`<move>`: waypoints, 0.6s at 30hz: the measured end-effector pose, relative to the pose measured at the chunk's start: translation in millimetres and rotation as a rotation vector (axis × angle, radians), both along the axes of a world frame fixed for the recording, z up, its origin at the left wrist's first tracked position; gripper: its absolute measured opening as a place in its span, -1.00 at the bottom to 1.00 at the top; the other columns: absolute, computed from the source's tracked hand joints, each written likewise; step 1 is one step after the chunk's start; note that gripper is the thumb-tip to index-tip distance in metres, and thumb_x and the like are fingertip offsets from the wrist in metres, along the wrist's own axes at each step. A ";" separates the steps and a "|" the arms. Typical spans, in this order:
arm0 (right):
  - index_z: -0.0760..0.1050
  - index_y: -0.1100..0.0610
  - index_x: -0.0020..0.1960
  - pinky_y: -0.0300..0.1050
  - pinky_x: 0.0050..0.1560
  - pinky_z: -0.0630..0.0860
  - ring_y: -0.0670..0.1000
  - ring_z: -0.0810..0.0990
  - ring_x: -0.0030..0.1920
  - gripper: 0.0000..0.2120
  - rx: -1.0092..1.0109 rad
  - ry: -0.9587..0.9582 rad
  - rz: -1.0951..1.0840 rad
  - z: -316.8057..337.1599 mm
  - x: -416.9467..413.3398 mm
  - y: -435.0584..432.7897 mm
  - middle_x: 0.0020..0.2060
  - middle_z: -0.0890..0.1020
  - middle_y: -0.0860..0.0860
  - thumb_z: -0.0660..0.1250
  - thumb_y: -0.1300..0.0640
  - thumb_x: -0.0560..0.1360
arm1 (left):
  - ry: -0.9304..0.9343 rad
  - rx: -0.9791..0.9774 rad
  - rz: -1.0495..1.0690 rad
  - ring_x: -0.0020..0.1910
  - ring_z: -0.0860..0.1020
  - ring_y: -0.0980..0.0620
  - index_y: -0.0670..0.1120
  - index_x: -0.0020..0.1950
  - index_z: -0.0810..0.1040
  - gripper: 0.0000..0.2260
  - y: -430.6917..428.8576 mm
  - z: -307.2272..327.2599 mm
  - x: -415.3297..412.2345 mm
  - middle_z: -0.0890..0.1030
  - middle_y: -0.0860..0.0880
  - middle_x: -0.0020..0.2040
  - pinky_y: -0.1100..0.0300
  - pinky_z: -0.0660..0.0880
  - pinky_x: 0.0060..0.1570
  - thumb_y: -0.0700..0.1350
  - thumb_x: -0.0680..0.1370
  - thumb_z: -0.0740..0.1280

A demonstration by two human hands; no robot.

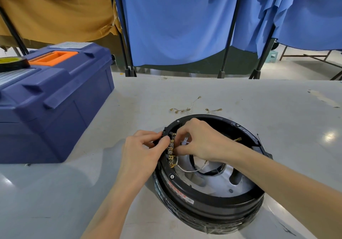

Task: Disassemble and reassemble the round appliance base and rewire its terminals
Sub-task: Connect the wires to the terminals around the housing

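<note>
The dark blue plastic toolbox (55,99) with the orange handle stood left of the round black plastic appliance base (209,201), lid closed and contents hidden. A black roll of tape (11,62) lay on that lid. The base sat open side up on the grey table (55,192), holding a silver metal plate (212,185) and a loose white wire (192,170).

Your left hand (142,151) gripped the base's left rim, fingers (149,134) curled round the black block there. Your right hand (199,140) reached over the base, its fingers pinched together on the row of brass terminals (171,151) just inside that rim.

Beyond the base lay short wires with brass connectors (185,109). A red label (176,189) on the base's near rim carried writing too small to read.
</note>
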State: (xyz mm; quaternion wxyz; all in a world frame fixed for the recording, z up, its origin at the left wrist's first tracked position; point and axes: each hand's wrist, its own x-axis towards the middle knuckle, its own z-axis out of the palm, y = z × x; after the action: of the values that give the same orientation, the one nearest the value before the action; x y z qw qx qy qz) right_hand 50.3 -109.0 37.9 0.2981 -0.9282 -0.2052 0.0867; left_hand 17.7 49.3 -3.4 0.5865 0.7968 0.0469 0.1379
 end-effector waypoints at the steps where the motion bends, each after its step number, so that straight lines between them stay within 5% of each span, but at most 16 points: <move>1: 0.67 0.08 -0.18 -0.51 -0.35 0.32 -0.32 0.48 -0.36 -0.99 -0.009 -0.012 0.011 0.9 0.3 0.7 -0.37 0.54 -0.13 0.48 0.17 0.40 | -0.008 0.000 0.009 -0.21 0.56 0.24 0.05 -0.12 0.73 -0.95 -0.1 -1.1 0.4 0.66 0.13 -0.09 0.14 0.55 -0.12 -0.09 0.44 0.50; 6: 0.65 0.11 -0.16 -0.18 -0.11 0.45 0.07 0.57 -0.10 -0.92 0.012 -0.028 0.022 -1.3 -0.2 -1.7 -0.13 0.63 0.09 0.50 0.10 0.43 | -0.039 -0.002 0.034 -0.20 0.59 0.25 0.05 -0.14 0.74 -0.95 -0.2 -4.9 0.9 0.67 0.13 -0.18 0.23 0.49 -0.16 -0.08 0.43 0.51; 10: 0.60 0.01 -0.12 -0.08 0.10 0.38 0.04 0.44 0.07 -0.88 -0.012 -0.201 -0.124 -2.5 -7.7 -1.6 -0.07 0.52 -0.06 0.51 0.03 0.41 | -0.046 0.002 0.037 -0.21 0.59 0.23 0.02 -0.15 0.74 -0.96 0.1 -5.2 1.7 0.67 0.11 -0.19 0.09 0.57 -0.12 -0.08 0.42 0.51; 13: 0.60 0.08 -0.19 -0.27 -0.21 0.33 -0.09 0.45 -0.21 -0.84 0.061 -0.387 -0.266 6.1 -16.9 -3.1 -0.32 0.52 -0.10 0.44 0.01 0.49 | -0.040 -0.002 0.039 -0.21 0.59 0.21 0.02 -0.16 0.74 -0.97 0.2 -4.9 2.4 0.66 0.11 -0.20 0.05 0.59 -0.12 -0.07 0.42 0.51; 15: 0.61 0.19 -0.21 -0.33 -0.48 0.35 -0.10 0.45 -0.56 -0.73 0.146 -0.113 -0.255 13.1 -22.0 -5.7 -0.54 0.56 0.00 0.38 0.01 0.55 | -0.048 0.002 0.041 -0.22 0.59 0.22 0.02 -0.17 0.73 -0.98 0.1 -5.4 2.2 0.66 0.11 -0.20 0.08 0.57 -0.15 -0.07 0.42 0.51; 18: 0.56 0.33 -0.11 -0.36 -0.65 0.22 -0.06 0.33 -0.73 -0.71 0.175 0.293 -0.295 11.5 -27.8 -0.1 -0.63 0.52 0.07 0.34 0.08 0.59 | -0.051 0.000 0.047 -0.23 0.58 0.22 0.03 -0.16 0.73 -0.97 -0.9 -5.2 1.1 0.66 0.11 -0.22 0.11 0.55 -0.16 -0.07 0.42 0.51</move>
State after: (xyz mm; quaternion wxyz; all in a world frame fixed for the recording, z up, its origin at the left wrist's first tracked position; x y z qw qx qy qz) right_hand 22.5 -109.1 49.4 0.4135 -0.8962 -0.0282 0.1581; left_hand 18.8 48.4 -8.7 0.5840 0.7917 0.0504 0.1720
